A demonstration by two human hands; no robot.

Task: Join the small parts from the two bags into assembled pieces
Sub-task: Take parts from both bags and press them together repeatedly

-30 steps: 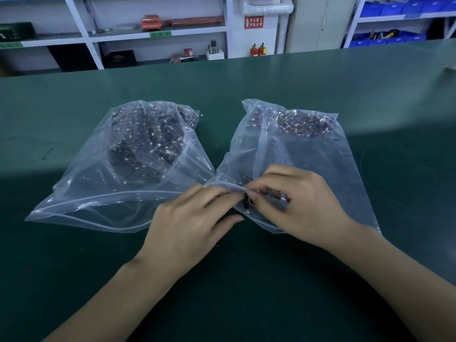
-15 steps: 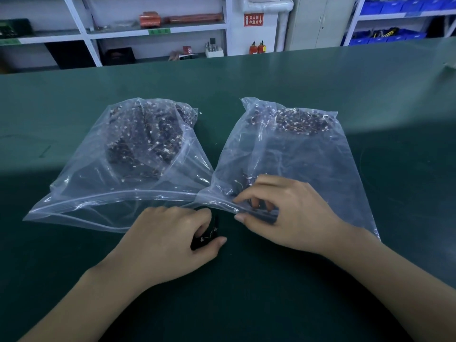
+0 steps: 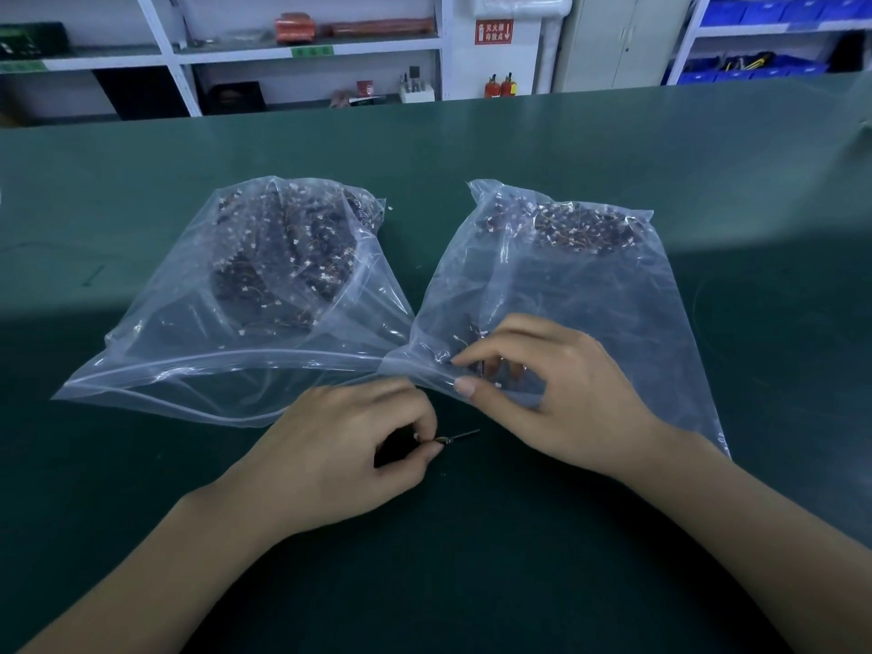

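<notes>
Near the table's (image 3: 613, 148) front edge, the left hand (image 3: 339, 455) pinches a small part (image 3: 453, 438) with a thin pin sticking out. Just beside it, the right hand (image 3: 557, 398) pinches the right bag's (image 3: 590, 295) open mouth; the left bag (image 3: 245, 313) touches it.

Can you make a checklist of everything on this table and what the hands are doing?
Surface: green table, partly shaded.
Job's things: left bag and right bag, clear plastic, side by side, mouths toward the person, each with small dark parts inside; one small part outside the bags.
Clutter: nothing seen.
Hands: left hand pinches the small part just above the table; right hand reaches into the right bag's mouth, fingers curled on parts inside.
Cables: nothing seen.
Surroundings: shelves, blue bins, red sign behind.
</notes>
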